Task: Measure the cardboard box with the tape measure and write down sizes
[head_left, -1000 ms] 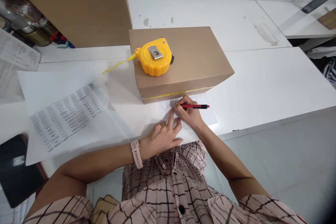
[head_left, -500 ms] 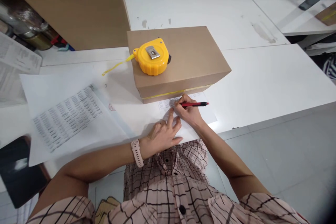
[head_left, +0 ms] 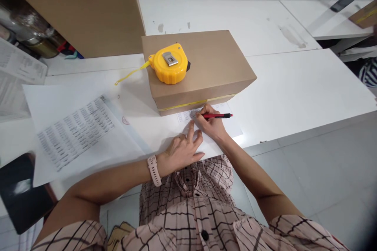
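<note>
Crosswise, the red-and-black pen [head_left: 219,116] sits pinched in the right hand [head_left: 214,126], tip leftward over the printed sheet [head_left: 235,128], the empty left hand [head_left: 180,151] spread just beside.

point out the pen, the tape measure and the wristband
pen [head_left: 218,116]: head view, on the barrel
tape measure [head_left: 170,72]: head view, on the yellow case
wristband [head_left: 154,171]: head view, on the pink strap

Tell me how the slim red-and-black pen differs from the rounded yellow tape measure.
The red-and-black pen is gripped in the right hand; the yellow tape measure rests on the brown cardboard box. The pen is straight and thin; the tape measure is broad and rounded. Both have black parts.
</note>
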A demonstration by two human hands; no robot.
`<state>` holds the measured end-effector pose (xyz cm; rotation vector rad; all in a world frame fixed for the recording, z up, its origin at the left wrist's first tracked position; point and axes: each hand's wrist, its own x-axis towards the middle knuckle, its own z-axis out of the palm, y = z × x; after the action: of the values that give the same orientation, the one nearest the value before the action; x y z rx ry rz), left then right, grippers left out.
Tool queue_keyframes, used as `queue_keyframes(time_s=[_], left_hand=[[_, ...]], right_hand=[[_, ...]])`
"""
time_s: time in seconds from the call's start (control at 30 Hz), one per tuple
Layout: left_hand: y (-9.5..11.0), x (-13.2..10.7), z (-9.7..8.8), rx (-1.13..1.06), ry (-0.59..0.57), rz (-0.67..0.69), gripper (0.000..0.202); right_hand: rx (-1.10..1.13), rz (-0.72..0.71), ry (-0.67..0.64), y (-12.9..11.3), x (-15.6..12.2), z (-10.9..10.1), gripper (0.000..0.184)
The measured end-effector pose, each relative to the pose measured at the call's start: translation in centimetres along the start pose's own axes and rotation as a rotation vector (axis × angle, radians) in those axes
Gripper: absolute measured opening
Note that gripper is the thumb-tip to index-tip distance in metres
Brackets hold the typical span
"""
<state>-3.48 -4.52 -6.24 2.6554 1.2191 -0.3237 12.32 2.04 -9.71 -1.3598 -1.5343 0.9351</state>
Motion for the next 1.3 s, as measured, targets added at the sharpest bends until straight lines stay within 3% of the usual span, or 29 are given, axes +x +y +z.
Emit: queue_keyframes(time_s=[0.27, 1.3], left_hand=[[0.03, 0.04, -0.2, 0.029, -0.005, 0.009, 0.069], [0.05, -0.02, -0.21, 0.022, 0.003, 0.007, 0.067]], right_hand=[[0.034, -0.055, -0.001, 0.21, -0.05, -0.01, 0.023], [0.037, -0.011, 0.033, 0.46, -0.01, 0.08, 0.024]])
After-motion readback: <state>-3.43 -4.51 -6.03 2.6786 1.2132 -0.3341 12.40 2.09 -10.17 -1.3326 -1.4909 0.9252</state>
